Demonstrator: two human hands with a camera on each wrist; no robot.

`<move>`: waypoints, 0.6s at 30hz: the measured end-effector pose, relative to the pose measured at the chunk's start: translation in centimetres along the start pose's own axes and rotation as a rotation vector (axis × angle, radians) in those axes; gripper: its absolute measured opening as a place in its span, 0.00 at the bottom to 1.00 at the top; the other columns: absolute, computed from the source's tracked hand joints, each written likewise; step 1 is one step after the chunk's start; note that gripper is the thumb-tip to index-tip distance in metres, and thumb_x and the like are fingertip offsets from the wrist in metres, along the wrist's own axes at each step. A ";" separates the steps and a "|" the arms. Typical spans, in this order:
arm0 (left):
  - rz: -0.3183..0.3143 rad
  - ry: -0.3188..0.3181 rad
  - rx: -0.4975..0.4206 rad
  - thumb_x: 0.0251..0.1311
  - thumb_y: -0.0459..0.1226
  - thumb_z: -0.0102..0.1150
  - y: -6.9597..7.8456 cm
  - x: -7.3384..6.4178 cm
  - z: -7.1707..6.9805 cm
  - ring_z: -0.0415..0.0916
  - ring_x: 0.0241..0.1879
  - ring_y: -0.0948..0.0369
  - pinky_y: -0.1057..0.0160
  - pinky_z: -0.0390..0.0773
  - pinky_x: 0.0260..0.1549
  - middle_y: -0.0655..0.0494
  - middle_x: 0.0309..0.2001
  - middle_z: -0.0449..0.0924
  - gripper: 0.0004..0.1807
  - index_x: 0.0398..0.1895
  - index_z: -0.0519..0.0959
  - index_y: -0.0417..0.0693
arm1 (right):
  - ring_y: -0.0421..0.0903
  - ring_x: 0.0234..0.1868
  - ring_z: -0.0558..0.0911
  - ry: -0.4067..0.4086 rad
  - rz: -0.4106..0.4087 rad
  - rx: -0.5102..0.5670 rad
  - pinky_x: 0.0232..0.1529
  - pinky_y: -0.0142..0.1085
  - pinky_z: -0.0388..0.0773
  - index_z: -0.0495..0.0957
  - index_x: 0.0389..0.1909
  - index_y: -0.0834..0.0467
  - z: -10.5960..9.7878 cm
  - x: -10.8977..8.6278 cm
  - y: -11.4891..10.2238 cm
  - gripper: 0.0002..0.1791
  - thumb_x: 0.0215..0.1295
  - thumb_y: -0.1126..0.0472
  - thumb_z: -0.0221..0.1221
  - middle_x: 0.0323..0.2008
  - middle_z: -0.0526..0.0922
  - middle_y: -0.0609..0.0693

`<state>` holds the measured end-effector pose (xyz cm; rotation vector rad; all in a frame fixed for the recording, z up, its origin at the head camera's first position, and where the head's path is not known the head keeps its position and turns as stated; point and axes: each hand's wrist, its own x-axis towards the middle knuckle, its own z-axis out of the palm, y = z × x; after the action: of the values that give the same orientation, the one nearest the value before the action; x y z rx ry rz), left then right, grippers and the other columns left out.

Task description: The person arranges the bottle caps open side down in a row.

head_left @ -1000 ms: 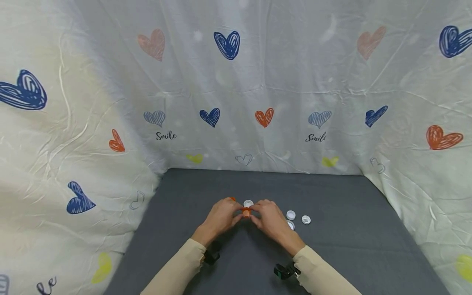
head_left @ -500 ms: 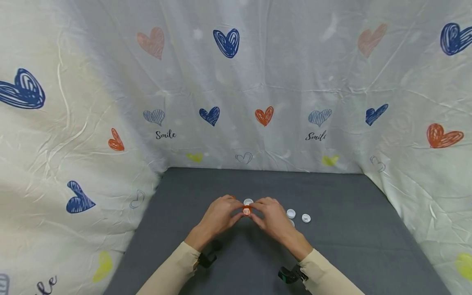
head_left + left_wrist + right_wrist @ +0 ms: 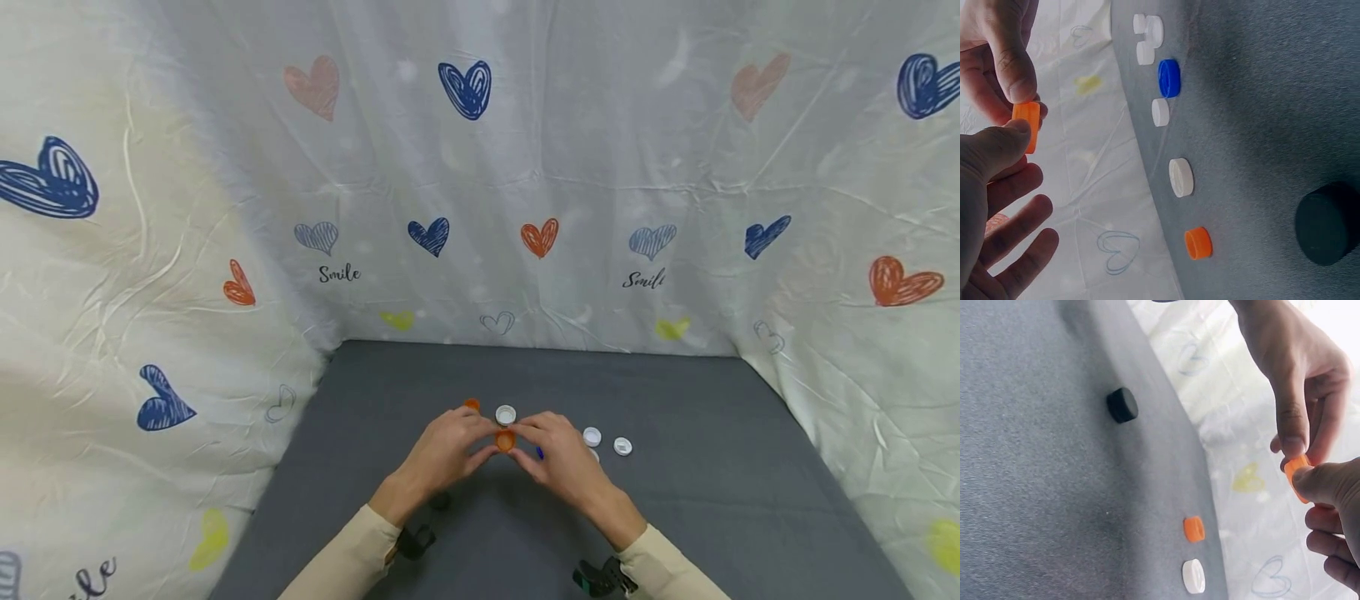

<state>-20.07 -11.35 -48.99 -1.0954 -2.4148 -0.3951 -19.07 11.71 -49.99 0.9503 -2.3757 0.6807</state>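
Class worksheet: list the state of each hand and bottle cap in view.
Left hand: pinching the held orange bottle cap
Right hand: pinching it too
Held orange bottle cap: off the table
Loose orange bottle cap: on table, hollow side up
Blue bottle cap: hollow side up
Black bottle cap: on table
White bottle caps: on table
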 end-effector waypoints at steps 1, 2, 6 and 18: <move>0.008 0.006 0.003 0.56 0.47 0.74 0.1 -0.1 0.0 0.82 0.45 0.64 0.61 0.82 0.48 0.65 0.44 0.88 0.17 0.48 0.87 0.56 | 0.41 0.44 0.82 0.005 -0.006 0.004 0.48 0.43 0.80 0.88 0.48 0.52 0.0 -0.1 0.0 0.20 0.53 0.55 0.76 0.43 0.86 0.42; 0.013 0.013 0.001 0.55 0.47 0.74 0.2 -0.2 0.0 0.82 0.45 0.64 0.61 0.82 0.48 0.64 0.44 0.88 0.17 0.48 0.87 0.56 | 0.40 0.44 0.82 0.008 -0.012 0.004 0.49 0.43 0.80 0.88 0.48 0.53 0.0 -0.2 -0.1 0.20 0.53 0.55 0.76 0.43 0.86 0.42; 0.026 0.030 -0.007 0.55 0.46 0.75 0.4 -0.6 0.1 0.81 0.45 0.64 0.62 0.81 0.43 0.64 0.43 0.88 0.16 0.46 0.87 0.55 | 0.40 0.42 0.82 0.010 -0.021 0.012 0.52 0.43 0.78 0.88 0.48 0.53 0.0 -0.6 -0.2 0.20 0.52 0.55 0.76 0.42 0.86 0.41; 0.042 0.051 -0.008 0.53 0.46 0.76 0.9 -1.1 -0.1 0.80 0.44 0.64 0.62 0.81 0.44 0.65 0.43 0.87 0.16 0.45 0.88 0.55 | 0.41 0.43 0.83 0.032 -0.061 0.025 0.51 0.43 0.78 0.87 0.47 0.53 -0.1 -1.1 -0.5 0.20 0.51 0.56 0.77 0.42 0.85 0.42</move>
<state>-18.70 -11.47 -49.41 -1.1240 -2.3434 -0.4141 -18.00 11.96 -50.40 1.0107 -2.3058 0.6980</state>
